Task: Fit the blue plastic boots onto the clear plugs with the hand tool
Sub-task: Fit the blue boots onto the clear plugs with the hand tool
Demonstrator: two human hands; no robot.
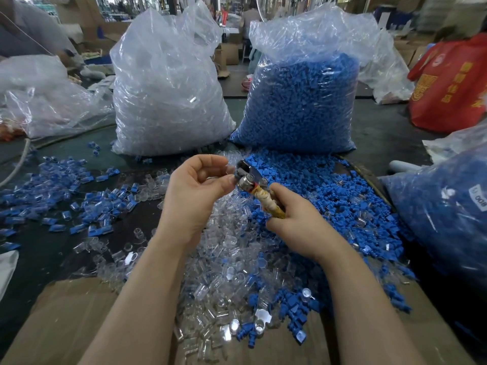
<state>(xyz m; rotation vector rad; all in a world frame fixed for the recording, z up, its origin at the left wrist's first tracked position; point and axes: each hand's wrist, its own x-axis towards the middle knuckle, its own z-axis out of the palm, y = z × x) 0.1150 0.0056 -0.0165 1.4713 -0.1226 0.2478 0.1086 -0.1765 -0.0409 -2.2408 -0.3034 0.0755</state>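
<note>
My right hand [292, 219] grips the taped yellow handle of a hand tool [253, 184] whose metal head points up and to the left. My left hand [195, 185] is raised beside that head, thumb and fingertips pinching a small clear plug [230, 168] right against it. Below both hands spreads a heap of loose clear plugs [224, 259], and to its right a heap of loose blue boots [329, 196]. Fitted blue-and-clear pieces [66, 198] lie scattered on the dark table to the left.
Two tall plastic bags stand at the back: clear plugs [168, 96] on the left, blue boots [303, 101] on the right. Another bag of blue parts [442, 214] leans at the right edge. Cardboard [66, 320] lies under my forearms. A red bag [453, 83] sits far right.
</note>
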